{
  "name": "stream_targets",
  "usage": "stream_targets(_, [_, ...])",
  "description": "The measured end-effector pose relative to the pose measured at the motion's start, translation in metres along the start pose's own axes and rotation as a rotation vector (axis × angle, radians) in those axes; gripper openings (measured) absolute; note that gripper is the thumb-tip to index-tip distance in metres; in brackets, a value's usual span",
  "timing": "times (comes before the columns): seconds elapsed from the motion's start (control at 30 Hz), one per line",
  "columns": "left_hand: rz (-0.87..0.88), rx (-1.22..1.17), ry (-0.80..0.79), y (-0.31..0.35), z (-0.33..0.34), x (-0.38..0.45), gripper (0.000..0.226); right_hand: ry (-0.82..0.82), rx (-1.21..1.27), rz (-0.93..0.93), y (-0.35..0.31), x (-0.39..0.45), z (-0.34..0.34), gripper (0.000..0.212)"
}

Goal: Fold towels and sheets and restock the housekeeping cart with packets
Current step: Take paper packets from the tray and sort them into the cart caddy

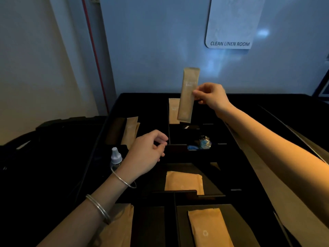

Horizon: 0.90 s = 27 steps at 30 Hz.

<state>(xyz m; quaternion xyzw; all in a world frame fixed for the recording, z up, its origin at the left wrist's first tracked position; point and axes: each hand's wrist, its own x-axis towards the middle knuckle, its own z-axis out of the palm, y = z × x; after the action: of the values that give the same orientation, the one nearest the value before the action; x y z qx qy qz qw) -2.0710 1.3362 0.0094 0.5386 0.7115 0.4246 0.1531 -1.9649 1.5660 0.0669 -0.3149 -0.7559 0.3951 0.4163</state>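
- We face a pale blue wall (160, 50) bearing a white "CLEAN LINEN ROOM" sign (229, 32), with the black compartmented housekeeping cart tray (249, 107) below it.
- Our right hand (211, 96) pinches a long tan paper packet (188, 95) upright above a far compartment, where another tan packet (173, 111) stands.
- Our left hand (146, 154) hovers loosely curled and grasps nothing, just right of a small clear bottle with a white cap (115, 157).
- More flat tan packets (183, 182) lie in the near compartments.

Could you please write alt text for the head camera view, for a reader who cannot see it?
A person's right hand pinches a long tan packet upright above a black divided cart tray that holds more packets, while the left hand hovers loosely curled and holding nothing. A wall sign reads CLEAN LINEN ROOM.
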Motion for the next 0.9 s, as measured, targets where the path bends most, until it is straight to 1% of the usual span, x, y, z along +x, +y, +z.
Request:
stream_targets(0.1, [-0.011, 0.029, -0.014, -0.003, 0.0, 0.0, 0.018, 0.077, -0.032, 0.034, 0.009, 0.028, 0.017, 0.024])
stream_targets(0.17, [-0.012, 0.04, -0.017, -0.006, 0.0, 0.001, 0.019, 0.085, -0.093, 0.081, 0.02, 0.042, 0.03, 0.025])
stream_targets(0.27, [-0.017, 0.054, -0.015, -0.01, 0.0, 0.002, 0.02, 0.052, -0.181, 0.161, 0.04, 0.054, 0.049, 0.024])
stream_targets(0.37, [-0.018, 0.075, -0.015, -0.012, -0.001, 0.003, 0.021, -0.013, -0.189, 0.241, 0.055, 0.055, 0.061, 0.008])
stream_targets(0.43, [-0.021, 0.086, -0.007, -0.012, -0.002, 0.005, 0.021, -0.072, -0.216, 0.289, 0.063, 0.051, 0.066, 0.012])
stream_targets(0.5, [-0.022, 0.098, 0.001, -0.012, -0.003, 0.006, 0.022, -0.117, -0.249, 0.325, 0.069, 0.047, 0.069, 0.011])
stream_targets(0.6, [-0.023, 0.128, -0.004, -0.012, -0.004, 0.006, 0.022, -0.127, -0.276, 0.351, 0.075, 0.042, 0.07, 0.011])
stream_targets(0.7, [-0.025, 0.162, -0.027, -0.011, -0.003, 0.006, 0.021, -0.124, -0.34, 0.328, 0.076, 0.041, 0.064, 0.019])
stream_targets(0.8, [-0.025, 0.179, -0.059, -0.009, -0.001, 0.004, 0.021, -0.134, -0.397, 0.216, 0.067, 0.033, 0.056, 0.028])
stream_targets(0.87, [-0.02, 0.189, -0.095, -0.009, 0.001, 0.003, 0.02, -0.194, -0.288, 0.131, 0.048, 0.014, 0.045, 0.022])
stream_targets(0.9, [-0.02, 0.2, -0.121, -0.009, 0.001, 0.002, 0.02, -0.263, -0.206, 0.106, 0.036, -0.001, 0.038, 0.017])
